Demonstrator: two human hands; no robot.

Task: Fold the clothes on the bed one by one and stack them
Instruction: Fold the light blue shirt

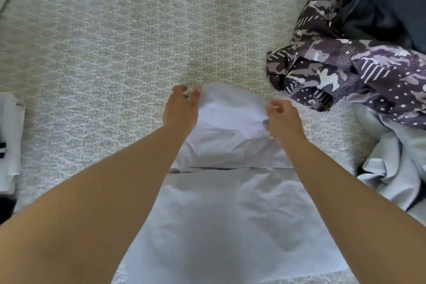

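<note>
Both hands' (181,110) (280,119) grip pinching white garment (226,203), fingertips partly hidden in cloth.

We can read no words, labels, brands or numbers anywhere. The bed cover (115,53) bears only a repeating ornament, and the dark garment (345,71) only dots, stripes and blotches.

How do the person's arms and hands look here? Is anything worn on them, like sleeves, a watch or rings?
Both forearms are bare as far as the view shows: no sleeves, no gloves. The left hand and the right hand show no watch, bracelet or ring. Nails are short; whether they are painted is too blurred to tell. No markings or tattoos show on either arm.
</note>
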